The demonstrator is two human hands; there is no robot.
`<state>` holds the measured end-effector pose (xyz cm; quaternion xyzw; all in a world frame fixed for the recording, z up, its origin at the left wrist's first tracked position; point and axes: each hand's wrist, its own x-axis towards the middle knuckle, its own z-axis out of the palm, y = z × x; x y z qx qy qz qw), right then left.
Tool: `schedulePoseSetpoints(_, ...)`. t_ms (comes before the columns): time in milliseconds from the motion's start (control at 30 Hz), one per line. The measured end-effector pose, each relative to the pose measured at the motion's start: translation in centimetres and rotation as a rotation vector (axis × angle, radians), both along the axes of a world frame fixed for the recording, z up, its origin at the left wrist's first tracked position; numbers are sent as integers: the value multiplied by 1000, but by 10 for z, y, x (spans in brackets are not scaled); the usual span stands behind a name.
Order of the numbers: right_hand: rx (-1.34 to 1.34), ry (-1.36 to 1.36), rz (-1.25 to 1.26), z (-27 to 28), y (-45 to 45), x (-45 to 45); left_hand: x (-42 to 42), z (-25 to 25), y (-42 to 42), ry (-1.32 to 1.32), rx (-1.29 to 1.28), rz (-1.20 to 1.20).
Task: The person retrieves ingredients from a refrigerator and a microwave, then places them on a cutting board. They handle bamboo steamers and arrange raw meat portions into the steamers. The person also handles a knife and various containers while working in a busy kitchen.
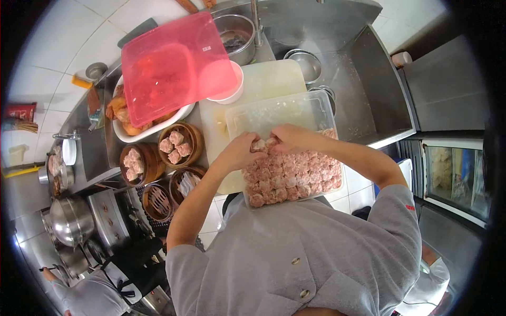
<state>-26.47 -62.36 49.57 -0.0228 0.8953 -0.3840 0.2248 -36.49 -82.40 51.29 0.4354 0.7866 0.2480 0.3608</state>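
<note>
A clear plastic tray [282, 108] lies before me, its near part packed with rows of raw pink shumai-like dumplings [288, 177]. The far part of its floor is bare apart from whitish specks. My left hand [242, 149] has thumb and fingers around a pale dumpling [259, 146] at the far edge of the rows. Close beside it, my right hand [291, 138] grips another dumpling [271, 143] with its fingertips. The fingers partly hide both pieces. Under the tray is a pale cutting board [272, 77].
Bamboo steamers [189, 128] with dumplings stand left. A translucent red lid [178, 67] covers part of a white tub [152, 134] of poultry-like pieces and a white bowl [233, 94]. A steel sink [352, 98] holds bowls. Other people [95, 292] are at the lower left and right.
</note>
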Motion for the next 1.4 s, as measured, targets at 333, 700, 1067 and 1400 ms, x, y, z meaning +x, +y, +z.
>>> schedulePoseSetpoints(333,-216,148,-74,8,11,4,-15,25,0,-390,-23,170)
schedulePoseSetpoints(700,-29,528,-161,32,-12,-25,-7,53,-59,-453,186,423)
schedulePoseSetpoints(1067,-107,830,184,49,-274,-157,38,67,-287,-728,713,1422)
schedulePoseSetpoints(1400,-148,684,85,23,-325,-175,30,41,-423,-707,849,1561)
